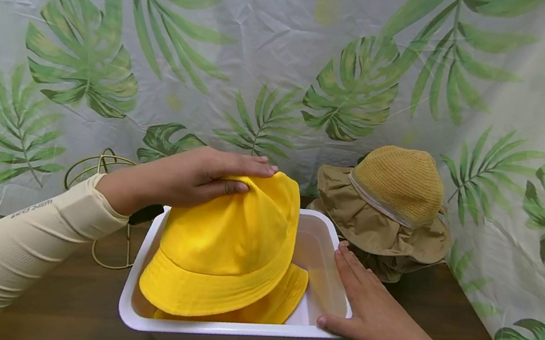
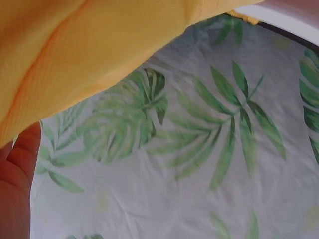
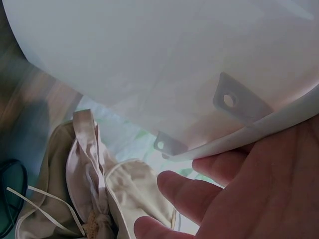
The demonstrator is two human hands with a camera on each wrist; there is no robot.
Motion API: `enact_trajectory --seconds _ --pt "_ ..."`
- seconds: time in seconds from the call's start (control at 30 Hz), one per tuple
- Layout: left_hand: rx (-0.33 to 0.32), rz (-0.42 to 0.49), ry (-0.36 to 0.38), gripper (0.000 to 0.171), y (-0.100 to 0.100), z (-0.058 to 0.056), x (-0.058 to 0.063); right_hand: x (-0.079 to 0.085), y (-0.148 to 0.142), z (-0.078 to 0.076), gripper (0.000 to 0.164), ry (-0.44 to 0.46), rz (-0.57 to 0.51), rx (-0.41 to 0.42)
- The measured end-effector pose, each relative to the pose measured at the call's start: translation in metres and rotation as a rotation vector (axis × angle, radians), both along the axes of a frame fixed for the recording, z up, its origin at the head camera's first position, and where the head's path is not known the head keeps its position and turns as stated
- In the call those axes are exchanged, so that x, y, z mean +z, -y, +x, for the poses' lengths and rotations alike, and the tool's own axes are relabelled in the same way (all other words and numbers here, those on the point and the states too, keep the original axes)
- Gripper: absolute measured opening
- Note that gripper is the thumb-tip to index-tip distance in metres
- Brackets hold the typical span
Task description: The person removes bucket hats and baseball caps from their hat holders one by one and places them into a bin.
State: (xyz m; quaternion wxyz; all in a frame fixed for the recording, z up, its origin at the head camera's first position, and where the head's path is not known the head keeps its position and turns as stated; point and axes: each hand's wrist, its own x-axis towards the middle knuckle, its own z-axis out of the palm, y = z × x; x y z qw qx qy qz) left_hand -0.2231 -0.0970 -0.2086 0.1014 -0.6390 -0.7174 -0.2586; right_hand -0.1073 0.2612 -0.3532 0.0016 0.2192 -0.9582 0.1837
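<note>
A yellow bucket hat (image 1: pixel 227 244) sits tilted in a white plastic bin (image 1: pixel 232 332), its brim toward the front. My left hand (image 1: pixel 210 176) holds it at the crown, thumb and fingers pinching a fold of cloth. Under that hat, the brim of a second yellow hat (image 1: pixel 290 297) shows inside the bin. In the left wrist view, yellow cloth (image 2: pixel 89 50) fills the upper left beside a finger. My right hand (image 1: pixel 377 316) rests along the bin's right rim, fingers fairly straight and thumb at the front corner. The right wrist view catches those fingers (image 3: pixel 189 194) beneath the rim.
Tan wide-brimmed hats, the top one with a woven crown (image 1: pixel 401 180), are stacked behind the bin's right side. A gold wire stand (image 1: pixel 111 252) stands at left, partly hidden by my left arm. A leaf-patterned cloth (image 1: pixel 277 51) hangs behind the dark wooden table (image 1: pixel 57 302).
</note>
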Motion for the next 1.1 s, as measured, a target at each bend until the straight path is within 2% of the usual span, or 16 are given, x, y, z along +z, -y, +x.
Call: enact_trajectory --seconds 0.17,0.4,0.7,0.83,0.97,1.1 --pt "-0.045 -0.047 0.027 0.044 -0.006 0.003 -0.008 -0.001 0.002 0.000 0.104 -0.013 0.005 0.012" --pt "-0.108 -0.024 0.031 0.046 -0.011 0.008 -0.012 -0.003 0.002 -0.001 0.107 -0.012 0.004 0.013" --pt "-0.123 -0.066 0.073 0.045 -0.020 0.004 -0.011 -0.003 0.000 -0.002 0.106 -0.026 0.015 0.012" --pt "-0.155 -0.110 0.104 0.043 -0.032 0.003 -0.013 -0.003 -0.001 -0.002 0.105 -0.044 0.014 0.020" --pt "-0.180 -0.183 0.126 0.042 -0.040 0.004 -0.019 -0.004 -0.003 -0.002 0.104 -0.042 0.008 0.025" --pt "-0.155 -0.269 0.166 0.042 -0.040 0.004 -0.031 -0.004 -0.003 -0.002 0.104 -0.051 0.007 0.024"
